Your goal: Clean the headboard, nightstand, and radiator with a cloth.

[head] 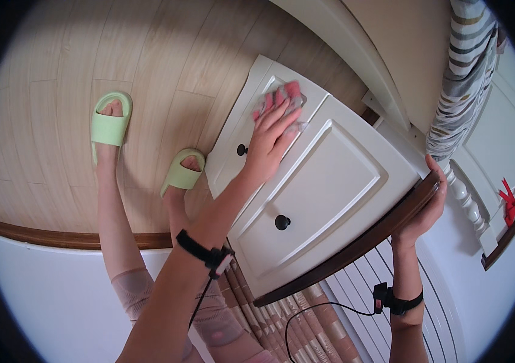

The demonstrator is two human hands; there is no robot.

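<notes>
My left hand [266, 145] presses a red-and-grey cloth [280, 97] against the upper-left part of a white two-drawer cabinet front [330, 172]. The cloth is slightly blurred and lies bunched under the fingers, near the gap between the drawers. Each drawer has a round black knob; one knob [282, 222] is on the nearer drawer, another [242, 149] on the farther one. My right hand [421, 213] is wrapped around the far right corner of the cabinet's dark wooden top [357, 247]. Black straps with small devices and cables circle both wrists.
Wooden flooring [71, 59] lies at the left, with my feet in green slippers [111, 129]. A brown patterned curtain [294, 322] hangs below the cabinet in view. Striped fabric [459, 77], a white turned post [464, 197] and a red bow [513, 202] are at the right.
</notes>
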